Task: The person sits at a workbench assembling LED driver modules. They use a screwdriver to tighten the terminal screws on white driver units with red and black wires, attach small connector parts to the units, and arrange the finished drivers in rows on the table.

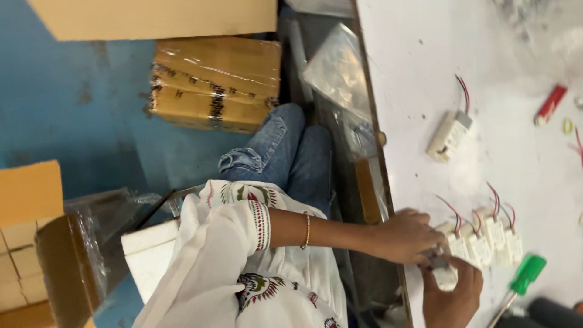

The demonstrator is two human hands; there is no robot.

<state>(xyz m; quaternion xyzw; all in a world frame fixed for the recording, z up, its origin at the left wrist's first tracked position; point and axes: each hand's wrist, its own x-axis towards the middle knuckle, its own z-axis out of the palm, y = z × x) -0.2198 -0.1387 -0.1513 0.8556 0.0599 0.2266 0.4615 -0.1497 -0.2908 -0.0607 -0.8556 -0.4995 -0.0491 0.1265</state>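
Observation:
My left hand (404, 237), with a thin bracelet on its wrist, reaches over the table edge and rests its fingers on a row of small white electrical modules (489, 243) with red and black wires. My right hand (452, 294) is just below it and grips one white module (444, 274) between fingers and thumb. Both hands touch near that module. Whether the left hand's fingers also pinch it is hidden.
The white table (437, 54) also carries one separate white module (449, 135), a small red object (549, 104) and a green-handled screwdriver (525, 276). Clear plastic bags (337, 70) hang by the table edge. Taped cardboard boxes (215, 82) and an open carton (67, 255) stand on the blue floor.

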